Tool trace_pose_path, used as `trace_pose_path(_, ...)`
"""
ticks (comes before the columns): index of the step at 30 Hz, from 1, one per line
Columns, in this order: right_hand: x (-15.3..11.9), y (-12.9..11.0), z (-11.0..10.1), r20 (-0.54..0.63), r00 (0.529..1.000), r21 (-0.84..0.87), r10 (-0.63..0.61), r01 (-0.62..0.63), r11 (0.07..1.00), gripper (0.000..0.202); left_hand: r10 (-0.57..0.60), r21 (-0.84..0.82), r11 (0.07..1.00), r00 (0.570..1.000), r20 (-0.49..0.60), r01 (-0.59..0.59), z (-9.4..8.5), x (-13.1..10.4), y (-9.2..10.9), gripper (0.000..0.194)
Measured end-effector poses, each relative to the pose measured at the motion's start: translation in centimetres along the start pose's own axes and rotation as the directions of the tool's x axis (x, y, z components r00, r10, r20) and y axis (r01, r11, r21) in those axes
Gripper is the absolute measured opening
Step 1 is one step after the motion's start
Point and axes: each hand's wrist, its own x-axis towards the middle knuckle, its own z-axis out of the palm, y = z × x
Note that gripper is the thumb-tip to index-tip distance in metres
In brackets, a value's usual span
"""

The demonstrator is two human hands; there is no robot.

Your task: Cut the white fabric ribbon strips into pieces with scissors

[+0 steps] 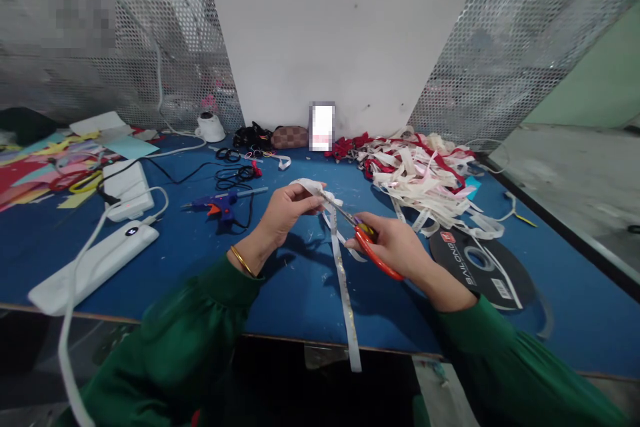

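My left hand (290,212) pinches a white ribbon (341,280) near the middle of the blue table. One long strip of the ribbon hangs down over the table's front edge, and a shorter loop lies beside it. My right hand (393,243) is closed round the red-orange handles of a pair of scissors (373,255). The scissors point up and left, with their blades at the ribbon close to my left fingertips. Whether the blades are apart is too small to tell. A gold bangle is on my left wrist.
A blue glue gun (220,207) lies left of my left hand, near a white power bank (95,267) and cables. A ribbon heap (425,170) and a black spool (483,270) are at the right. Coloured sheets (45,163) lie far left; a phone (321,127) stands against the white board (340,53).
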Motion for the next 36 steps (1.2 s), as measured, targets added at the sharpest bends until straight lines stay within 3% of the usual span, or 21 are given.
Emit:
trace_pose_path(7,0.0,0.3,0.0,-0.013,1.0,-0.076,-0.01,0.009,0.997,0.05,0.006,-0.06,0.998,0.999,-0.038,-0.009,-1.0,0.6,0.0,0.03)
trace_pose_path(13,0.1,0.3,0.1,-0.019,1.0,-0.079,-0.011,0.009,0.997,0.051,0.039,-0.062,0.997,0.996,-0.085,-0.045,-0.6,0.5,0.0,0.032)
trace_pose_path(19,0.0,-0.1,0.3,-0.008,1.0,-0.1,-0.02,0.019,0.995,0.048,0.038,-0.032,0.999,0.997,-0.064,-0.041,0.1,0.2,-0.3,0.033)
trace_pose_path(26,-0.1,-0.7,0.0,0.052,0.998,-0.022,0.033,-0.031,0.999,0.045,0.018,-0.089,0.996,0.996,-0.086,-0.026,0.6,0.1,-0.4,0.059)
trace_pose_path(36,-0.3,-0.6,0.0,0.032,0.999,-0.005,0.013,-0.012,1.0,0.047,0.028,-0.093,0.995,0.997,-0.078,-0.036,0.4,0.1,-0.2,0.059)
